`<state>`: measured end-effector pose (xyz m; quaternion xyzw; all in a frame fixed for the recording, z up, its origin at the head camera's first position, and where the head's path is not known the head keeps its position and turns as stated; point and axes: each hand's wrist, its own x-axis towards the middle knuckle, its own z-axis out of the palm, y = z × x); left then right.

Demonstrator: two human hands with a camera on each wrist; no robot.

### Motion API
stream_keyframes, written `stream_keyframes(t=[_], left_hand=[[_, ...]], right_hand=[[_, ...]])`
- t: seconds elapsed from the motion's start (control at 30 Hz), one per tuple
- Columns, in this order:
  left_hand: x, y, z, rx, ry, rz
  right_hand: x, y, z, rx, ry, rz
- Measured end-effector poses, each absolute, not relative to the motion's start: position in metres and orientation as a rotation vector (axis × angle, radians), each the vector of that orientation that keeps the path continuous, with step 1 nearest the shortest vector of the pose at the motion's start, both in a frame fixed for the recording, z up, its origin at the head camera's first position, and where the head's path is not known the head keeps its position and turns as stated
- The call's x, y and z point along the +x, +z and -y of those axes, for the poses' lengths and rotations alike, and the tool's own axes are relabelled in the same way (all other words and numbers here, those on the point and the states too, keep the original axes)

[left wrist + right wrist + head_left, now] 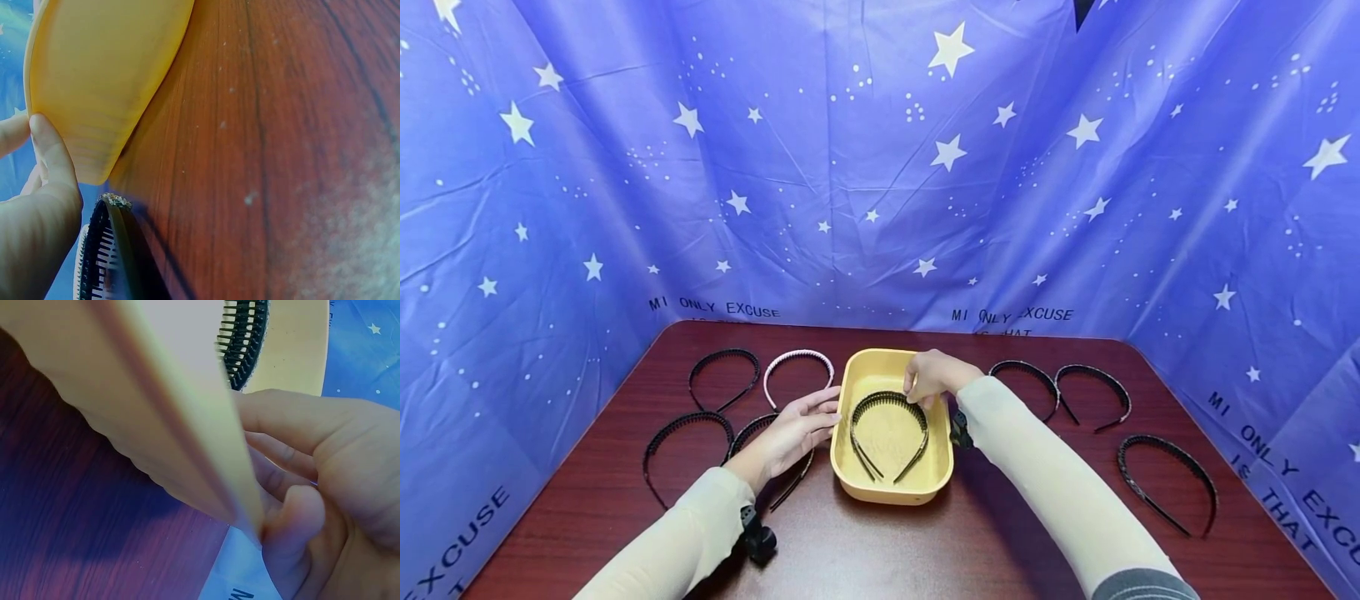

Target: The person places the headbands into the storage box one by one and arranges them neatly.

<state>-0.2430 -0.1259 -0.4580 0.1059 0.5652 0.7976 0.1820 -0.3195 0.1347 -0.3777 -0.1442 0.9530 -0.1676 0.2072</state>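
A yellow plastic tray [891, 495] stands mid-table, with at least one dark toothed headband [862, 454] inside. My left hand [797, 435] touches the tray's left side, its fingers mostly straight; in the left wrist view the thumb [53, 153] meets the rim. My right hand [934, 377] reaches over the right rim, fingers at the headband's upper right side. From the right wrist, the headband's teeth [237, 337] show beside the index finger, with the thumb [303, 512] by the tray edge. The tray wall hides the fingertips, so their hold is unclear.
Left of the tray lie a pink headband [797, 354] and black headbands [724, 353], [681, 421], one partly under my left forearm. On the right are several dark headbands [1024, 367], [1093, 371], [1168, 446]. A blue starry cloth [880, 167] surrounds the dark red table [805, 550].
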Motion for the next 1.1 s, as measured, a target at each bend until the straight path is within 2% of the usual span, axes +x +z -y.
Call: stream_keyframes(t=[1.1], left_hand=[[-0.244,-0.461,0.126,0.317,2.242,-1.615]], right_hand=[[-0.316,-0.367,-0.141,-0.462,-0.562,-2.624]])
